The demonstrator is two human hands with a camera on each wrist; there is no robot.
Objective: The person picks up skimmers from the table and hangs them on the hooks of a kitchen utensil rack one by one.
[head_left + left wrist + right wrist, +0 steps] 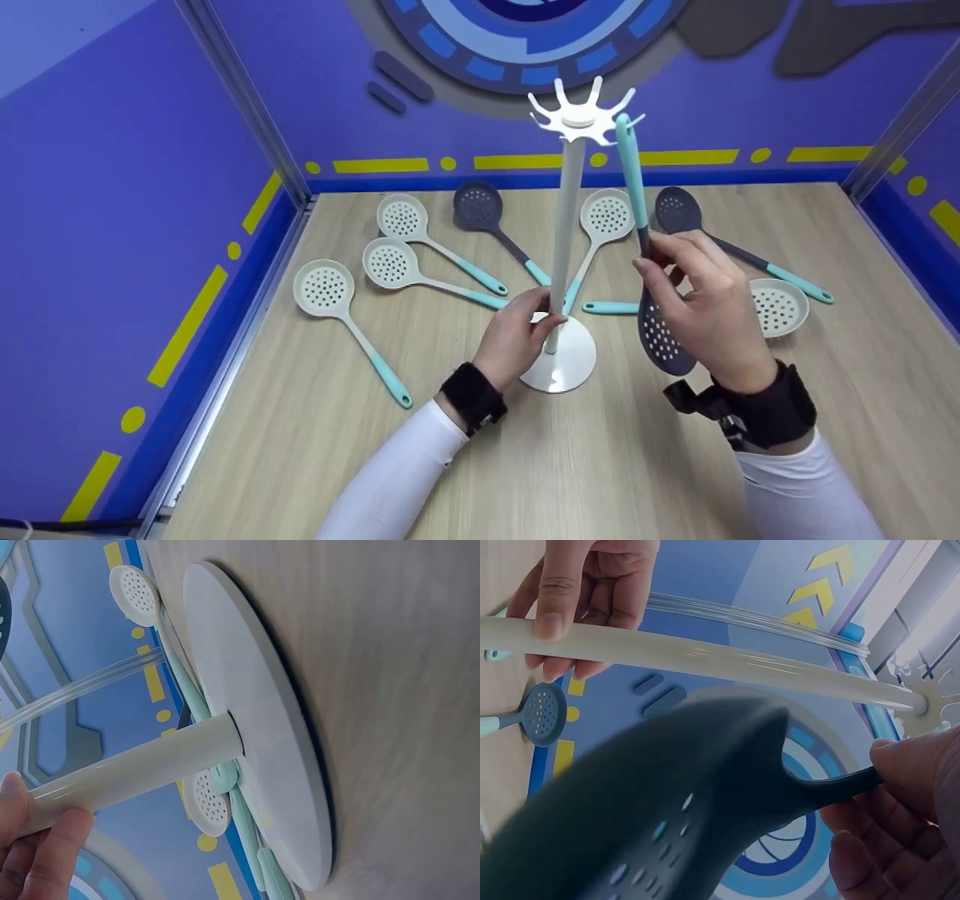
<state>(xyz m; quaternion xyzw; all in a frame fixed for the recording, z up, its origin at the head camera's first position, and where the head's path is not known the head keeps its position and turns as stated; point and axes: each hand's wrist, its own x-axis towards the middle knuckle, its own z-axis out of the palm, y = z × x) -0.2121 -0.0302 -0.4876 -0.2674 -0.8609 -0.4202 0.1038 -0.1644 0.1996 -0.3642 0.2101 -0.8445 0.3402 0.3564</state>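
Observation:
My left hand [517, 330] grips the white pole [570, 217] of an upright stand just above its round base [562, 375]. At the pole's top is a ring of white hooks [577, 120]. My right hand [705, 300] pinches the neck of a dark grey skimmer [664, 341] with a teal handle. Its perforated bowl hangs downward, while the handle's end is up beside a right-hand hook. Whether the hook passes through the handle's hole I cannot tell. In the right wrist view, thumb and fingers hold the skimmer's thin neck [840, 786].
Light skimmers lie on the wooden table at the left, including one nearest the left edge [324, 289]. Behind the stand lie a dark skimmer [478, 206] and a light one [607, 216]. Right are another dark skimmer [679, 210] and light one [781, 307]. Blue panels [465, 135] enclose the table.

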